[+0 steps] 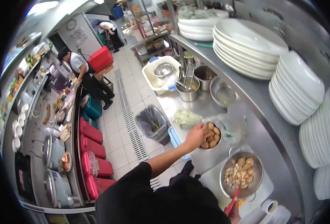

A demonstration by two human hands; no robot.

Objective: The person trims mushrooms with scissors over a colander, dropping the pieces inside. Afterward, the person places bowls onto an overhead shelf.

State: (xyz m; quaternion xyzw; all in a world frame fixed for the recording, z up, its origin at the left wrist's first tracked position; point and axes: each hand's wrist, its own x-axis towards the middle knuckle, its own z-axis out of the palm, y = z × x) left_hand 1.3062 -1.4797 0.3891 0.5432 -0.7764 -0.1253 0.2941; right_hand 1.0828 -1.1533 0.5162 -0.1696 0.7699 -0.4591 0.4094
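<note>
My left hand point(197, 136) reaches over the edge of a round metal container point(212, 149) filled with brown, rounded mushrooms point(212, 131). Its fingers are curled down onto them, and the fingertips are hidden. Low in the view, my right hand point(234, 217) grips a red knife point(232, 202), its tip over the near rim of a metal bowl with handles point(222, 182). Inside that bowl lie pale cut pieces point(232, 174) and larger whole mushrooms point(248, 164). The bowl stands on a white cutting board point(267, 185).
A leafy green cabbage point(187, 118), clear plastic bag point(234, 128), metal pots point(187, 94) and white tub point(152, 76) share the counter. Stacked white plates point(243, 56) line the shelf at right. A lined bin point(152, 123) stands on the floor. A co-worker point(84, 72) works across the aisle.
</note>
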